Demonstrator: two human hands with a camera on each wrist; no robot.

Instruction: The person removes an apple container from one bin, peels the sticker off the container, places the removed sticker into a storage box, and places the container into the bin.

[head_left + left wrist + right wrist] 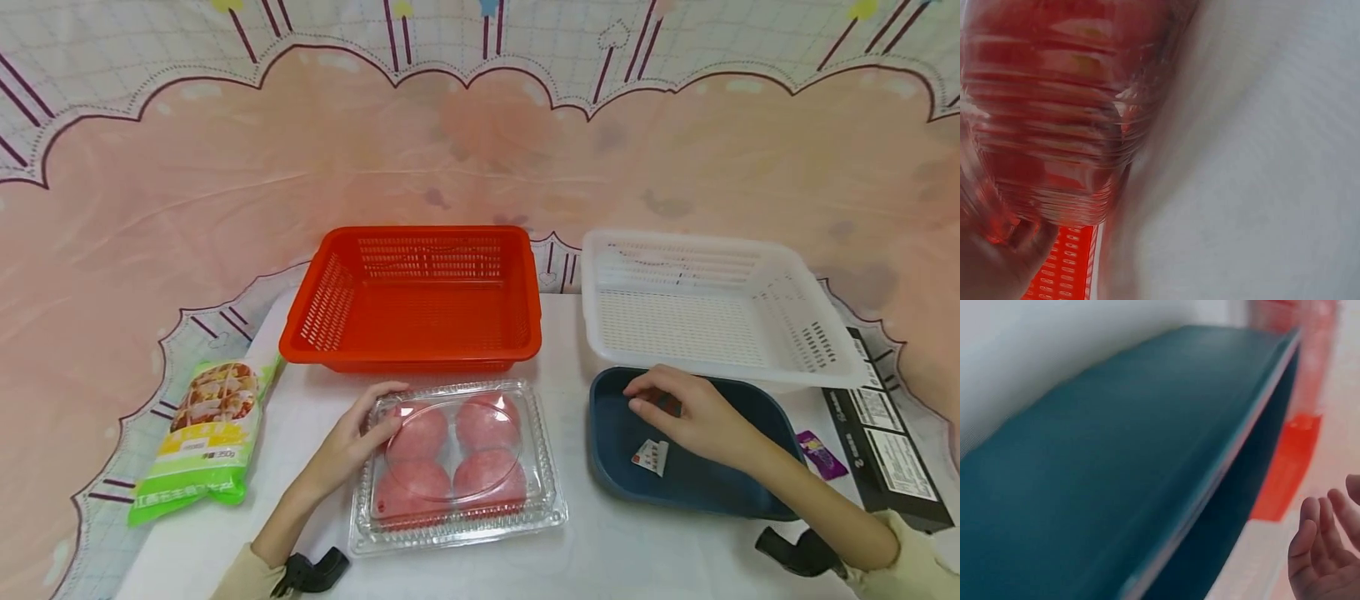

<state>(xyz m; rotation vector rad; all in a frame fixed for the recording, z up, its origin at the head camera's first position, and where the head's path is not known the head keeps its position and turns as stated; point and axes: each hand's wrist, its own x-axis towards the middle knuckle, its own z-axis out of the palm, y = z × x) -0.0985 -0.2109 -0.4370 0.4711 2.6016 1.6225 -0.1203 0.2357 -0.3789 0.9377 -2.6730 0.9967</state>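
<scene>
A clear lidded plastic container (551, 500) with several round reddish-pink pieces inside lies at the front middle of the white table. My left hand (352, 442) grips its far left corner, thumb over the lid and fingers along the far edge. In the left wrist view the fingers (1029, 250) curl at the rim beside the ribbed clear wall. My right hand (693, 412) hovers over the dark blue tray (720, 492), its fingers loosely bent and holding nothing. Under its fingertips a small white packet (651, 457) with red marks lies in the tray.
An orange-red basket (416, 325) stands behind the container, with a white basket (682, 329) to its right. At the left lies a green-and-white food bag (210, 433). A purple packet (821, 454) and a flat black box (888, 442) lie right of the tray.
</scene>
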